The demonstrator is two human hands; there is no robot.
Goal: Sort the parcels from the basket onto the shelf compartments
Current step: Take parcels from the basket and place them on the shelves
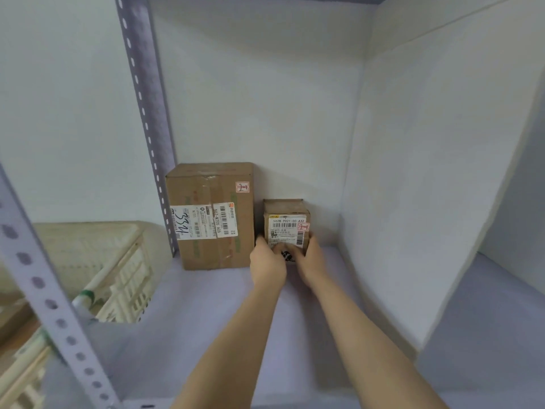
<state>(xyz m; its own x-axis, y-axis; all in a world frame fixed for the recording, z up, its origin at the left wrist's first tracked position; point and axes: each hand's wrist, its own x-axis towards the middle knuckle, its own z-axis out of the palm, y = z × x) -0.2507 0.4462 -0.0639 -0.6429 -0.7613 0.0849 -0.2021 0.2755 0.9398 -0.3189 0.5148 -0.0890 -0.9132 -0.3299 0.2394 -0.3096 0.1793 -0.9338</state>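
Note:
A small cardboard parcel (287, 221) with a white label and a red "2-1" sticker stands at the back of the shelf compartment. My left hand (267, 265) grips its lower left side. My right hand (312, 259) grips its lower right side. The parcel's bottom front is hidden behind my fingers. Just left of it, a larger cardboard parcel (211, 215) stands upright against the back wall, also marked "2-1". The two parcels stand close together with a narrow gap between them.
The pale shelf board (206, 320) stretches toward me. A white divider panel (427, 202) closes the compartment on the right. Perforated metal posts (147, 113) stand at the left. A cream plastic basket (112, 267) sits beyond the posts, lower left.

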